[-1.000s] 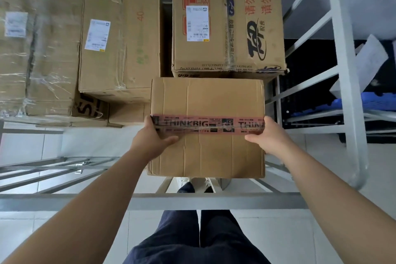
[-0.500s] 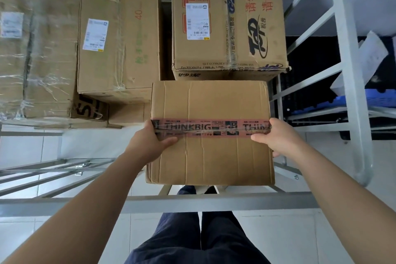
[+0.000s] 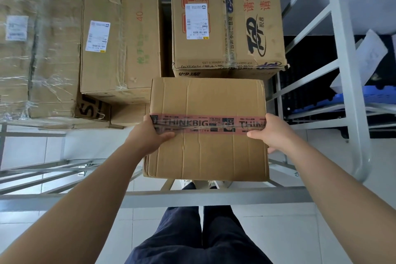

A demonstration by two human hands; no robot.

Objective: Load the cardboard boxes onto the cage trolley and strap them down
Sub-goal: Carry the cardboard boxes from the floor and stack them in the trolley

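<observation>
wrapped box point(image 3: 36, 55) blurred, tall box point(image 3: 227, 17) top cropped

I see pale floor tiles point(image 3: 289, 238) below, a blue plastic crate point(image 3: 379, 96) on my right, and white paper point(image 3: 372, 55) above it.

Blocked ahead by the tall printed box point(image 3: 227, 28), close behind the carried box point(image 3: 207, 100). Blocked to the left rear by the box marked 40 point(image 3: 120, 45) and the film-wrapped box point(image 3: 38, 60). Only a narrow dark gap point(image 3: 166, 38) between the 40 box and the printed one. Fenced on the right by the white side frame point(image 3: 347, 70), near the right hand point(image 3: 276, 133). Barred at the near side by the grey rail point(image 3: 214, 198), across the full width. Open at the near left, over the base bars point(image 3: 42, 169), beside the left hand point(image 3: 147, 137).
</observation>
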